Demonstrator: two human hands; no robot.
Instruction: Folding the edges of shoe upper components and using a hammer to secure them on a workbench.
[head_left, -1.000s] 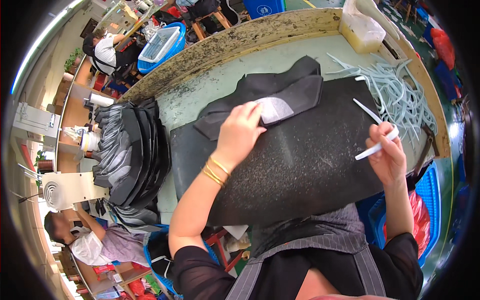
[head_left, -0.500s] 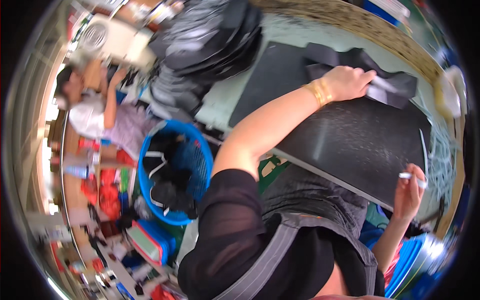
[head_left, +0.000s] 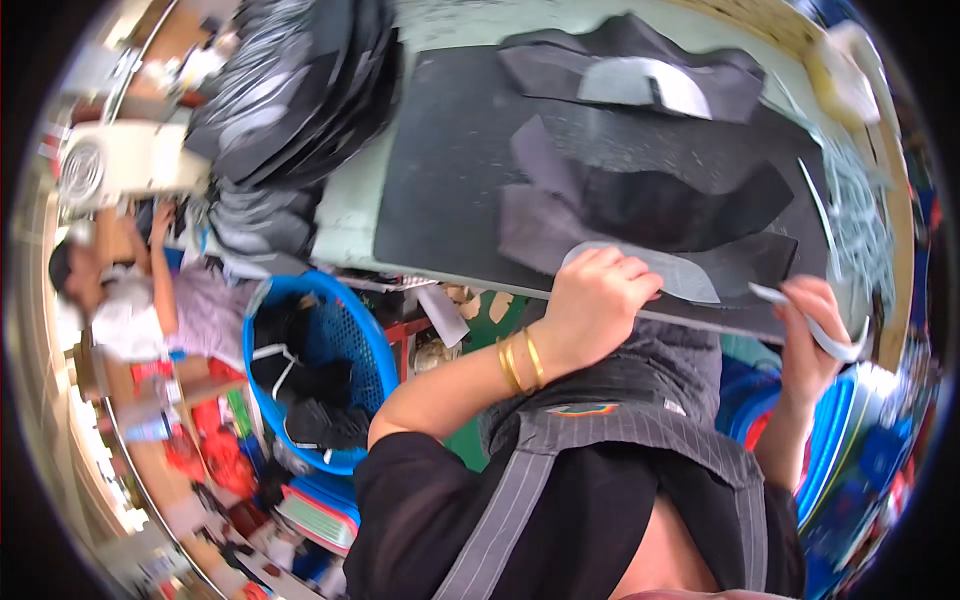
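Material (head_left: 537, 224), dark and wavy-edged, lies along the near edge of a black board (head_left: 430, 175), its pale patch (head_left: 688, 281) gripped by the curled left hand (head_left: 600, 303), apparently for steadiness; at right, the right hand (head_left: 812, 345) pinches a pale strip (head_left: 838, 348), seemingly held clear.

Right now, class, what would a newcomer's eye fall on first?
Probably the tangled heap of pale blue-green strips, beside the right edge of the flat black board. At upper left lies a thick stack of dark, layered pieces; by the board's near edge, the left hand touches a dark grey piece with a pale patch.
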